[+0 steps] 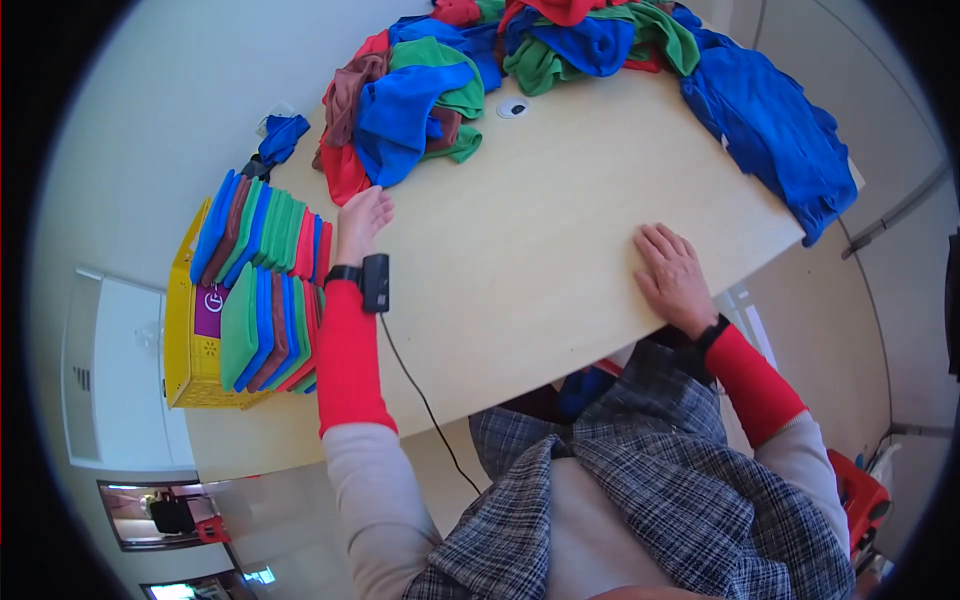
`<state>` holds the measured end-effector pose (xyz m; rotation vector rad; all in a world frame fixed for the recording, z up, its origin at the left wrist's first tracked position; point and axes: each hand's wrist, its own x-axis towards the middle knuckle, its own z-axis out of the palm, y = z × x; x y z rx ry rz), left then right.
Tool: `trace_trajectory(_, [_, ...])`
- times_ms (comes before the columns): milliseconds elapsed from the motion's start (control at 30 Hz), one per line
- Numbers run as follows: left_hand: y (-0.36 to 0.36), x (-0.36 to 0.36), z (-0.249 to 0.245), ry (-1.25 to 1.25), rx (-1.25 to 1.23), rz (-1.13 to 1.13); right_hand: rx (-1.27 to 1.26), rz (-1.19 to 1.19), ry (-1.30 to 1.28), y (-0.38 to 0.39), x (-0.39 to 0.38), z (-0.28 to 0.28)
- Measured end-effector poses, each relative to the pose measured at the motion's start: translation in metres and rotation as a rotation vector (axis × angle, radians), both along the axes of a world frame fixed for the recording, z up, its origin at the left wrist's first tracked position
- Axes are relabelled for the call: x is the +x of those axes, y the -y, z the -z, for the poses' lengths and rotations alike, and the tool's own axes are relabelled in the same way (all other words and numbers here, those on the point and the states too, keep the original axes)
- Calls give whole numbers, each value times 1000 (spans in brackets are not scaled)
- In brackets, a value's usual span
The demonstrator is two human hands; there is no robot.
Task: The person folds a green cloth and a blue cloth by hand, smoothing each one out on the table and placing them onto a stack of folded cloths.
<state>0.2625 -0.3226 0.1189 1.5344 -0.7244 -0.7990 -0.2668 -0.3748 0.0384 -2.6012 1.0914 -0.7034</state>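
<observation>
My left hand (pixel 364 218) is held over the left part of the table, just below a red cloth (pixel 345 176) that hangs from the heap. Its fingers are loosely extended, with nothing visible in them. Beside that wrist stand two rows of folded cloths (pixel 272 232) in green, blue, brown and red. On the bare tabletop (pixel 520 240), near its front edge, my right hand (pixel 672 275) lies flat with the fingers slightly apart. A blue cloth (pixel 412 118) lies in the crumpled heap beyond my left hand.
A yellow crate (pixel 182 340) stands behind the folded cloths. More crumpled cloths (pixel 575 45) are piled along the far edge, and a large blue cloth (pixel 765 125) drapes over the right edge. A round grommet (pixel 513 108) sits in the tabletop. A black cable (pixel 425 400) trails from my left wrist.
</observation>
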Motion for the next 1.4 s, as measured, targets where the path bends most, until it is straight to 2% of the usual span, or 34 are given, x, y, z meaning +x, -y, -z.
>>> trace_trajectory(233, [124,66,63,-127,-97,-198,84,84,-21,1,11,-10])
trace_trajectory(400, [176,84,78,-210,-114,-178,123,97,-77,4,14,-16])
trace_trajectory(533, [188,78,69,-21,-98,-206,137,94,-91,5,15,-18])
trace_trajectory(600, [184,48,45,236,-144,-81,145,88,-91,4,16,-18])
trace_trajectory(700, [162,-10,15,746,-340,96,127,87,-71,3,13,-14])
trace_trajectory(767, [116,-70,-6,851,-409,252,130,85,-63,0,14,-13])
trace_trajectory(833, [63,-112,-2,719,-369,445,101,92,-40,-2,13,-11])
trace_trajectory(900, [1,-149,-6,684,-138,624,110,112,-35,-3,9,-7])
trace_trajectory(933, [-25,-155,4,671,-122,640,83,101,-32,-3,8,-5])
trace_trajectory(1000, [-77,-161,23,914,74,932,28,92,-33,0,7,3])
trace_trajectory(1133, [-160,-190,16,974,234,887,-14,93,-21,-2,4,10])
trace_trajectory(1300, [-210,-220,13,852,191,778,-50,58,9,-3,1,18])
trace_trajectory(1400, [-219,-245,19,1223,71,708,-125,-30,149,-9,4,25])
